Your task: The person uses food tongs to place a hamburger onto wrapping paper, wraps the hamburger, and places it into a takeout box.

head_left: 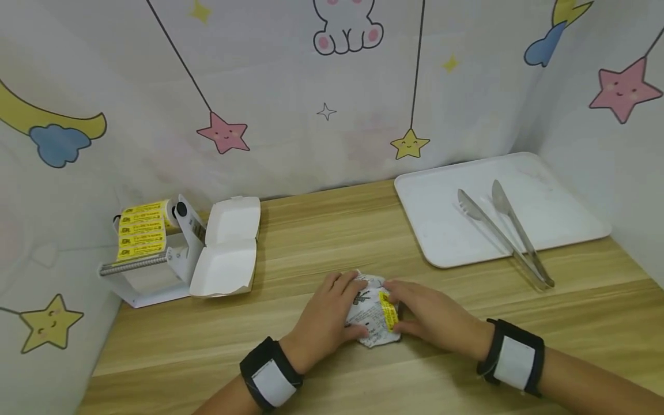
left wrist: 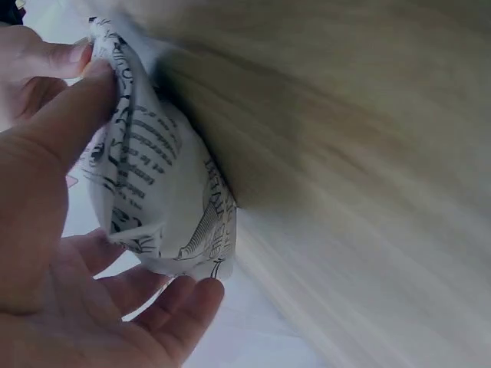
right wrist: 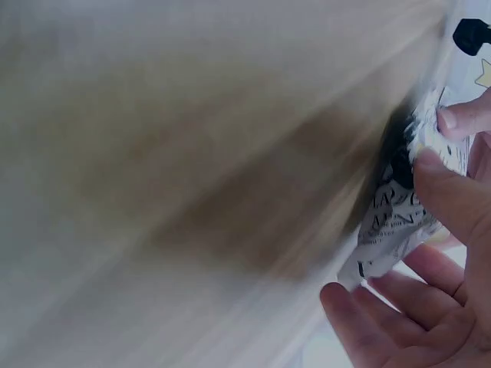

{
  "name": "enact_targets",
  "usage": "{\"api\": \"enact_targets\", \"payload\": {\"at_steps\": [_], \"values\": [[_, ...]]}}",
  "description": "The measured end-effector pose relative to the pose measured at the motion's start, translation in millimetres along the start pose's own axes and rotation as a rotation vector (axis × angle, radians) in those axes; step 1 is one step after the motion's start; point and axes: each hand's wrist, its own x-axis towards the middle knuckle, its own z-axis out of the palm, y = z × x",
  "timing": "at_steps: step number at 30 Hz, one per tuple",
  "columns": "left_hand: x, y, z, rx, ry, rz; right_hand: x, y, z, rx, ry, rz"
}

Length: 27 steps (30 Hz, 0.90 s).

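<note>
A small package wrapped in printed white paper (head_left: pixel 366 311) lies on the wooden table in front of me. Across its right part runs a yellow sticker (head_left: pixel 388 313). My left hand (head_left: pixel 323 316) holds the left side, thumb over the near part and fingers over the far edge. On the other side, my right hand (head_left: pixel 437 316) grips the package, its thumb and fingertips beside the sticker. In the left wrist view, black print covers the folded paper (left wrist: pixel 157 172), and the left thumb presses on its top. The right wrist view shows the right thumb on the wrapper (right wrist: pixel 395 218), fingers curving around its side.
At the left stands a label dispenser (head_left: pixel 178 253) carrying a roll of yellow stickers (head_left: pixel 142 227). Next to it an open white carton box (head_left: pixel 225 265) rests on the table (head_left: pixel 316 236). A white tray (head_left: pixel 430 230) at the back right bears metal tongs (head_left: pixel 498 233), handles over its front edge.
</note>
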Motion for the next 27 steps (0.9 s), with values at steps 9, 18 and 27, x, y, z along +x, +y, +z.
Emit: {"api": "enact_targets", "payload": {"at_steps": [9,18,27], "values": [[1.5,-6.7,3.0,-0.113,-0.033,0.027,3.9,1.2,1.6,-0.089,-0.083,-0.058],[3.9,-8.4,8.3,-0.081,-0.053,0.045,-2.2,2.5,9.1,-0.298,-0.061,-0.142],[4.0,-12.4,2.7,-0.206,-0.031,-0.056,4.1,3.4,2.2,-0.146,0.000,-0.146]]}}
